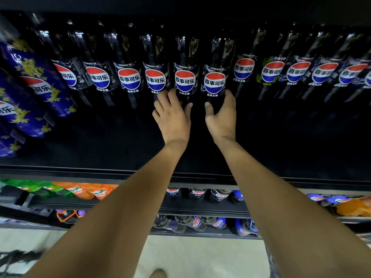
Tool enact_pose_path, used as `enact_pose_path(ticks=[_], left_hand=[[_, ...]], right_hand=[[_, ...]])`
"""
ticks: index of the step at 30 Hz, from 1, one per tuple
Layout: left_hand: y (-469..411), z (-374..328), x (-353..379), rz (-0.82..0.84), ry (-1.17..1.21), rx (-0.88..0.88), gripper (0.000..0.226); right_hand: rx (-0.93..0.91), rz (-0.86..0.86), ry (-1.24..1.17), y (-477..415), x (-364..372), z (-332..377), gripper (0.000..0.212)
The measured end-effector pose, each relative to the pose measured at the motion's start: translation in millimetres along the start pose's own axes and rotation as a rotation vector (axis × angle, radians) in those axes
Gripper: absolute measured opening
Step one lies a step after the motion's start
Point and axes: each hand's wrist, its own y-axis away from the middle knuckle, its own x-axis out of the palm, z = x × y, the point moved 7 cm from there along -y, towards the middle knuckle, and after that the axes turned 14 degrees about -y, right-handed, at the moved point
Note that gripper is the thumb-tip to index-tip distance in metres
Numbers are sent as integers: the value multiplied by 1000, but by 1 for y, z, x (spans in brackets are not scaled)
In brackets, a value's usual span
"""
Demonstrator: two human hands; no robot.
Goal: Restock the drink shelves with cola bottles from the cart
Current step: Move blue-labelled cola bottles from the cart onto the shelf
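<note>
A row of several black cola bottles with red, white and blue round labels stands at the back of a dark shelf [180,173]. My left hand [172,115] holds the base of one bottle [185,81], fingers on its left side and thumb on its right. My right hand [221,115] wraps the base of the neighbouring bottle [214,83], thumb on its left and fingers on its right. Both bottles stand upright in line with the row. The cart is out of view.
Blue cola bottles with gold flowers [32,85] stand at the left end of the shelf. The front strip of the shelf holds no bottles. Lower shelves carry orange bottles [88,190], green bottles and more cola bottles [200,192]. A pale floor [200,255] lies below.
</note>
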Motion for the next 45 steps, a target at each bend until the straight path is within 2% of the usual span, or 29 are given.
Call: enact_pose_path(ticks=[5,12,16,18,20,24,28,31,38,45], left_hand=[[-1,1,2,16,-39,-16,51],[0,2,1,39,42,-16,54],[3,3,-2,65,111,9,56],[6,8,-6,80,111,14,54],[9,16,-12,99,37,52,50],[29,29,-34,149,-135,299,44],[67,54,-57,316,-240,432,44],[96,86,-81,365,-342,480,46],[151,173,-146,464,-487,396,44],[210,268,-212,555,-553,183,42]], right_hand=[[-4,-17,2,0,-2,0,68],[57,14,-74,2,-2,-1,67],[117,33,-95,12,-7,4,75],[39,53,68,24,-12,14,72],[-83,80,287,40,-21,26,59],[-239,241,595,79,-29,46,42],[-369,449,789,122,-22,64,39],[-423,527,819,159,-14,82,38],[-470,699,758,251,27,120,37],[-560,898,705,328,76,157,36]])
